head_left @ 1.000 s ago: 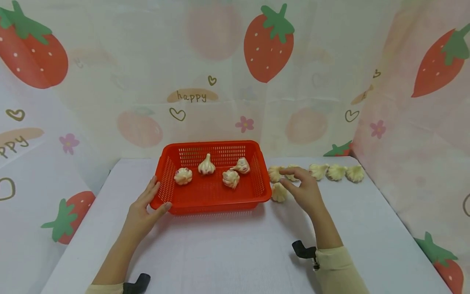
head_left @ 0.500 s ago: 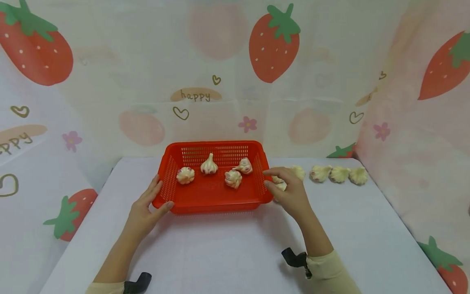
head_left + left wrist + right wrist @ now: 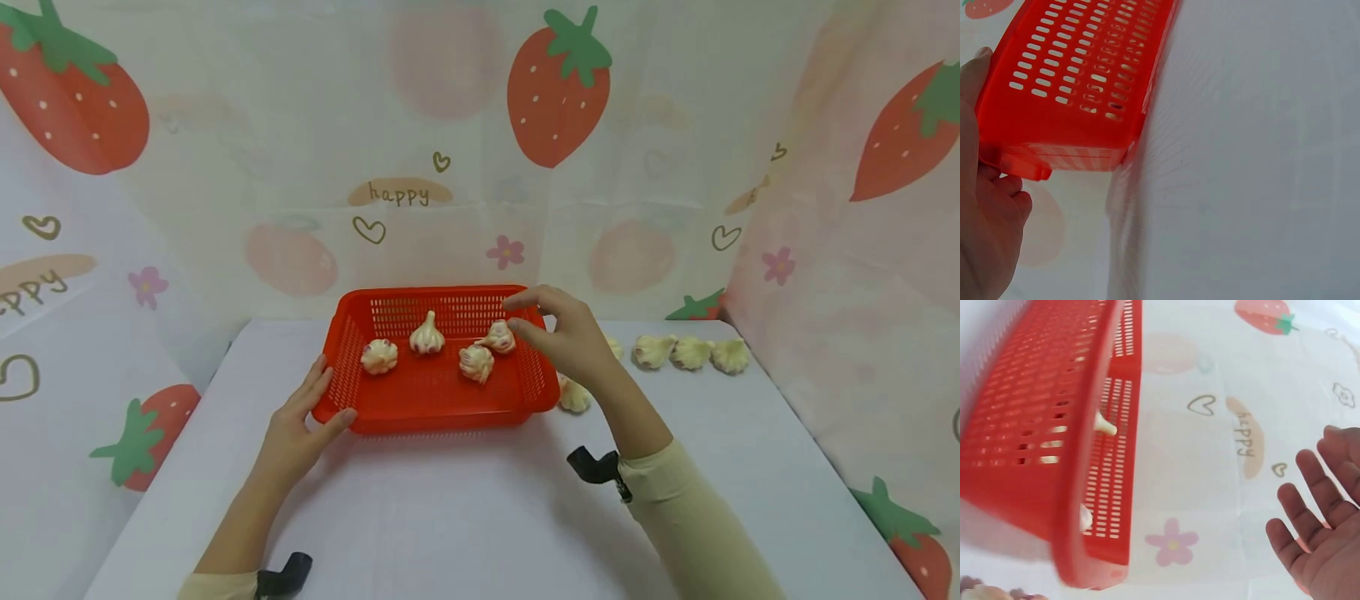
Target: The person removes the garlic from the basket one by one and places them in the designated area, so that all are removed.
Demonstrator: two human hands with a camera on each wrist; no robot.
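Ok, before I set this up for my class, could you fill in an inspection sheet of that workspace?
Surface: white-covered table, bare in front of the basket.
Job's things: red perforated plastic basket holding four garlic bulbs; at least five more bulbs on the table to its right, some partly hidden by the right hand and arm.
Clutter: nothing seen.
Hands: left hand grips the basket's left end; right hand is above its right end, holding nothing. Each wrist wears a black device.
Cables: nothing seen.
Surroundings: pale backdrop printed with strawberries, hearts, flowers and "happy".
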